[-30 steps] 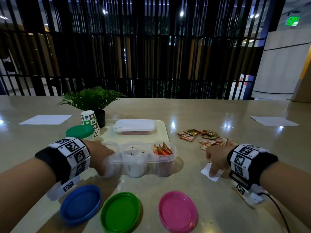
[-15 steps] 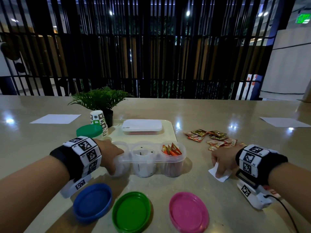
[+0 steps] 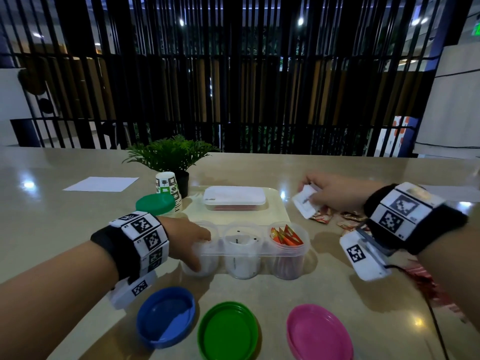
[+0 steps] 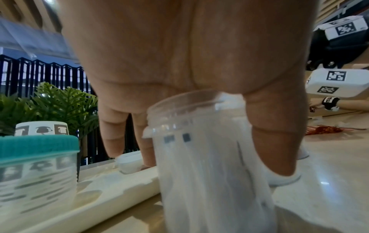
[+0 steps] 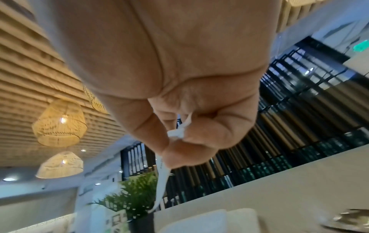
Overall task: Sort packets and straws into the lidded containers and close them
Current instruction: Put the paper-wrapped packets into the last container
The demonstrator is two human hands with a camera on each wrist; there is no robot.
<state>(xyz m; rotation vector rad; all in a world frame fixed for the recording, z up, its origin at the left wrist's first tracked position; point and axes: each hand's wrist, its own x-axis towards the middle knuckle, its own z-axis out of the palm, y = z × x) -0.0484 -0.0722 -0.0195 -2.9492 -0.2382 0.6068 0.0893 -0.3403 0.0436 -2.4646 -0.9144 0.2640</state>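
Note:
A clear three-cup container (image 3: pixel 241 252) stands in front of me. Its left cup (image 4: pixel 209 165) and middle cup hold white contents, and its right cup holds red-orange packets (image 3: pixel 285 235). My left hand (image 3: pixel 192 242) grips the left cup, thumb on the near side and fingers behind. Above the table to the right, my right hand (image 3: pixel 328 196) pinches a white packet (image 3: pixel 305 203) between thumb and fingers; the packet (image 5: pixel 161 181) hangs down from the pinch. Loose red and gold packets (image 3: pixel 323 218) lie on the table under that hand. Blue (image 3: pixel 166 317), green (image 3: pixel 228 331) and pink (image 3: pixel 319 333) lids lie open side up nearest me.
Behind the container a cream tray (image 3: pixel 275 216) carries a white-lidded box (image 3: pixel 235 197). A green-lidded jar (image 3: pixel 155 203), a paper cup stack (image 3: pixel 168 188) and a potted plant (image 3: pixel 168 157) stand at the back left. A paper sheet (image 3: pixel 101 183) lies farther left.
My right hand has lifted the white packet off the table and carried it up and away from me. The left hand stays on the left cup.

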